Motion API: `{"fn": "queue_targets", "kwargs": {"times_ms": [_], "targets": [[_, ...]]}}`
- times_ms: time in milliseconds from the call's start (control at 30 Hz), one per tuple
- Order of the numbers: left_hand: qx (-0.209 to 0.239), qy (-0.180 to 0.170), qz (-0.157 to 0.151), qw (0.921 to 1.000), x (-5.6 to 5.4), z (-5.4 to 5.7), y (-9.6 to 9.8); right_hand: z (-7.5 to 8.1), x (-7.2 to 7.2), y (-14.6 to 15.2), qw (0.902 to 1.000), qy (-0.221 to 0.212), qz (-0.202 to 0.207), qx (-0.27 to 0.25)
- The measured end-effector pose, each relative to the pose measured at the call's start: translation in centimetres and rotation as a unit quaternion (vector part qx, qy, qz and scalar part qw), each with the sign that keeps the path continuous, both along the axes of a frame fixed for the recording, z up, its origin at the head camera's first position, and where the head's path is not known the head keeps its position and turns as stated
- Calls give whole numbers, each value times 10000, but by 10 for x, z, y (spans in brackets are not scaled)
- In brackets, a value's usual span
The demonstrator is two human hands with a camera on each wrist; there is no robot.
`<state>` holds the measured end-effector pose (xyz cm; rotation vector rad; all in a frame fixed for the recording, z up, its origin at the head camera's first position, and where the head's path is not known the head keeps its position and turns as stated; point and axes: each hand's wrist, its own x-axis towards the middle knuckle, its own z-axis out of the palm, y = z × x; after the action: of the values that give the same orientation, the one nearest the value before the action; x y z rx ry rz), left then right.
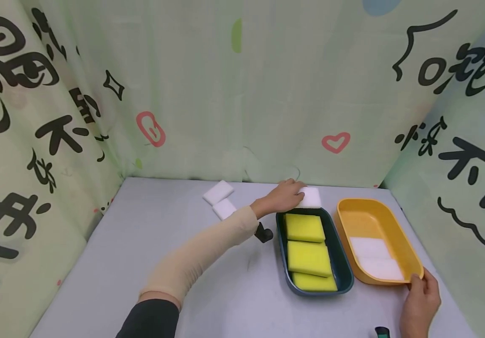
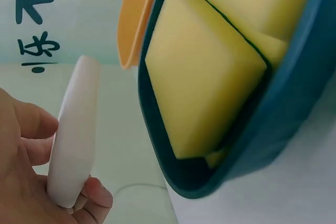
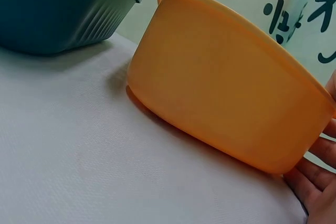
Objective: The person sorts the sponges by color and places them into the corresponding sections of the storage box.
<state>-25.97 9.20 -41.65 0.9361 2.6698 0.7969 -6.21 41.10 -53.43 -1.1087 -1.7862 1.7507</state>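
My left hand reaches past the far end of a dark teal tub and holds a white sponge. In the left wrist view the fingers and thumb pinch this sponge by its faces, clear of the tub. Several yellow sponges lie overlapping in the teal tub. My right hand grips the near right corner of an orange tub, which holds white sponges at its near end. In the right wrist view that hand's fingers lie against the orange tub's outer wall.
Two white sponges lie on the pale table at the back, left of the left forearm. A small black object sits left of the teal tub. A dark green-tipped object shows at the front edge. Printed curtains surround the table.
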Motion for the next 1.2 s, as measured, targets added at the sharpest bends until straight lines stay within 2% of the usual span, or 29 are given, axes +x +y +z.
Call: {"fn": "queue_targets", "kwargs": {"times_ms": [200,367,467,567,667,800,933,1100,1200], "targets": [[276,-179,-136,9994,0,10,11,0,0,0,10000,-18,-5,20],[593,-635,-76,9962,-2,17,19,0,0,-1,10000,97,-22,2],[880,-1097,85,9900,-1,21,25,0,0,-1,9998,171,-36,-23],[1254,-1587,287,9789,-2,22,31,-1,1,-1,9998,185,-28,-45],[1508,-1804,385,9712,-3,21,40,-1,1,0,9998,196,-36,-84],[1575,-1782,416,9704,-3,19,55,-1,1,3,9995,273,-84,-149],[1512,-1681,570,9724,-1,19,72,-1,2,5,9993,295,-131,-176],[1326,-1229,820,9801,1,19,90,-2,2,6,9997,188,-88,-129],[1253,-1030,1015,9815,2,18,97,-3,0,5,9999,93,-17,-72]]}}
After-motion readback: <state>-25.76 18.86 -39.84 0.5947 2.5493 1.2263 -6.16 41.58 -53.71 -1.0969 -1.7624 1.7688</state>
